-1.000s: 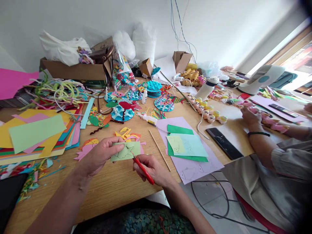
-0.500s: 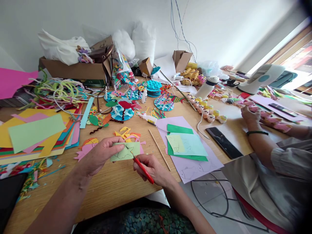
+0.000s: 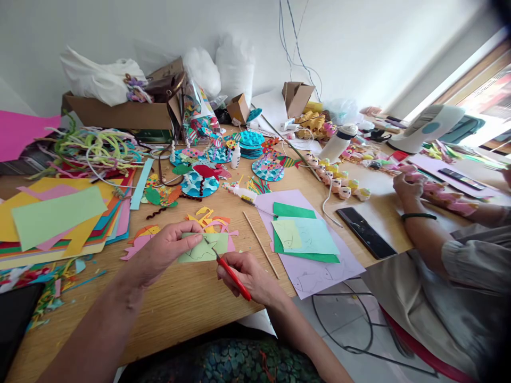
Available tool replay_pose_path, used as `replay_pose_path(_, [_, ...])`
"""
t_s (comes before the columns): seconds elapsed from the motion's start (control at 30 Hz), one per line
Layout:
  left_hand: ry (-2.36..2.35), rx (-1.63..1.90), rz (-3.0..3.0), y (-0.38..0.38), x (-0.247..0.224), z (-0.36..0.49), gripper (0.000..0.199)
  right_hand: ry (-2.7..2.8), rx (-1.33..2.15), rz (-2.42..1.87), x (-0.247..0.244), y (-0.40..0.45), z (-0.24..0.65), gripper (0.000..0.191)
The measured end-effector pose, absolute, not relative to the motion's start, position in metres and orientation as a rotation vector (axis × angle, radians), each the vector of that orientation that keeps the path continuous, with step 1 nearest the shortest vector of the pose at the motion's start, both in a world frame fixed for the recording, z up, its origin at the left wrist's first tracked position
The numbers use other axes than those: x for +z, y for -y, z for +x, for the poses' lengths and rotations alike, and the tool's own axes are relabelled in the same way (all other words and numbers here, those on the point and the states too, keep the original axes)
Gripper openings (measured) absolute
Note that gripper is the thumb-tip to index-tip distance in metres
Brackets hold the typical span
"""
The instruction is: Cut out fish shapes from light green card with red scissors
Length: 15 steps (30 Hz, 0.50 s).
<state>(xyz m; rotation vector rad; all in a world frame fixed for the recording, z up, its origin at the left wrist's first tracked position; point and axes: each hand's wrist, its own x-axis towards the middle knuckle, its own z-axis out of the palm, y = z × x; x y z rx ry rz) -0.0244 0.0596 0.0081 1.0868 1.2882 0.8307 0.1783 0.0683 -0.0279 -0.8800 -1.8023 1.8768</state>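
Note:
Between the thumb and fingers of my left hand (image 3: 175,246) is a small light green paper (image 3: 215,243) with a fish drawn on it in dark line. My right hand (image 3: 243,274) grips red-handled scissors (image 3: 235,279), whose blades lie over the paper at the drawing. Whether the blades are apart is too small to tell. Behind the paper lie orange and yellow paper scraps (image 3: 209,218). A pink and orange paper piece (image 3: 138,243) is partly hidden by my left hand. To the right of my right hand lies a thin wooden stick (image 3: 261,244).
Stacked coloured paper (image 3: 59,213) and a tangle of pipe cleaners (image 3: 104,146) are on the left. Decorated blue discs (image 3: 199,182) stand mid-table. On the right are a lilac sheet (image 3: 319,276), a phone (image 3: 366,232) and another person's hand (image 3: 407,186) at pink egg-carton pieces.
Both my hands stay almost in place; the green paper and scissors have shifted very slightly left. At the far right edge another hand has come into view.

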Motion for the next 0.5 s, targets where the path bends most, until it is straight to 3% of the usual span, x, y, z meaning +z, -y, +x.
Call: replay_pose_path(0.5, [-1.292, 0.933, 1.075, -0.058, 0.013, -0.007, 0.025, 1.468, 2.022, -0.751, -0.042, -0.060, 0.165, 0.049])
